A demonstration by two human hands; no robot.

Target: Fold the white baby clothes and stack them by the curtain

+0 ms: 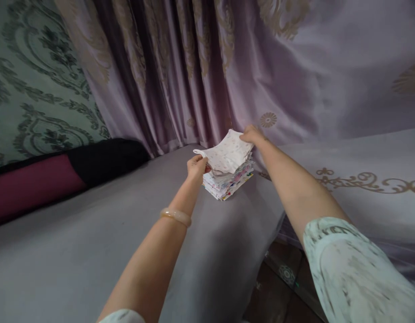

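A white patterned cloth (227, 152) with a small loop at its left corner spans between my two hands. My left hand (197, 167) pinches its left edge, and my right hand (252, 135) grips the far right edge. Directly beneath lies a neat stack of folded printed cloths (227, 183), white with coloured patterns. The held cloth sags in the middle over the stack; whether it touches the top of the pile I cannot tell. A pale bangle (176, 217) circles my left wrist.
The stack rests on a grey padded surface (93, 233), near its right edge. A black and maroon bolster (76, 172) lies at the left against green patterned wall covering (42, 80). Purple curtains (180, 80) hang behind. Dark floor tiles (278, 287) show below right.
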